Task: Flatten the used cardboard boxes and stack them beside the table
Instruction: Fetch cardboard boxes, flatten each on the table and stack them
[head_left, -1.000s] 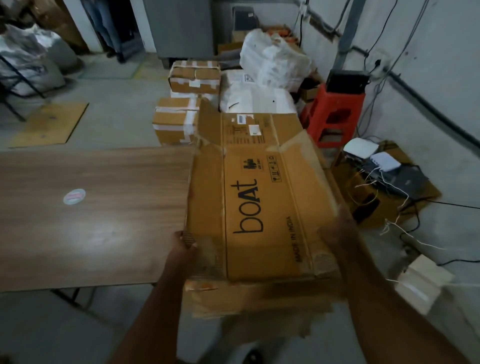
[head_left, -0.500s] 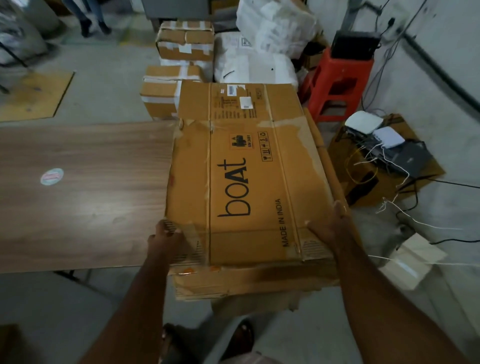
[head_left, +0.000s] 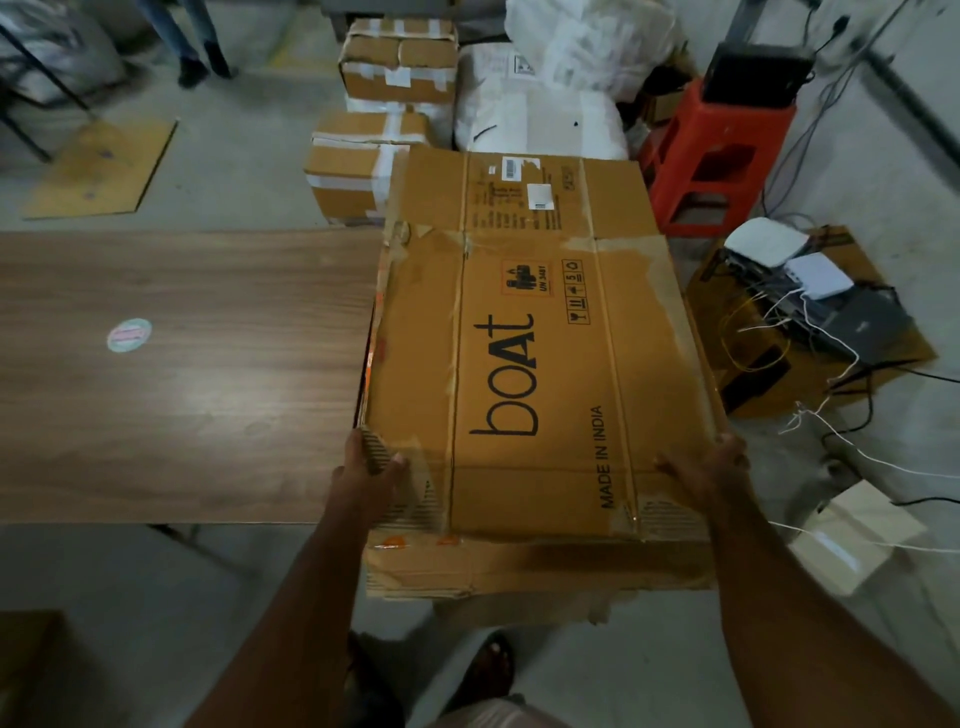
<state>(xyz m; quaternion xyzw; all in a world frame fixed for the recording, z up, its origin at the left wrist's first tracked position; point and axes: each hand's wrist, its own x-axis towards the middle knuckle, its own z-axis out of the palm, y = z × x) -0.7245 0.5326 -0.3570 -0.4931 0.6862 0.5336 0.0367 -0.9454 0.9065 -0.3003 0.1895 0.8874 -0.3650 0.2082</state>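
A flattened brown cardboard box (head_left: 524, 332) printed "boAt" lies level just right of the wooden table (head_left: 182, 364). My left hand (head_left: 371, 467) grips its near left corner, thumb on top. My right hand (head_left: 711, 467) grips its near right edge. Under it, more flattened cardboard (head_left: 519, 569) sticks out toward me, beside the table's right end. Whether the top box touches that cardboard cannot be seen.
Taped cardboard boxes (head_left: 363, 171) and white sacks (head_left: 540, 104) stand behind the table's corner. A red plastic stool (head_left: 717, 156) is at the back right. Routers and loose cables (head_left: 810, 306) lie on cardboard at the right. Someone's legs (head_left: 192, 36) are far left.
The box has sunk lower onto the stack by the table's end, and my view has tipped further down. Both hands keep their grip on the near corners.
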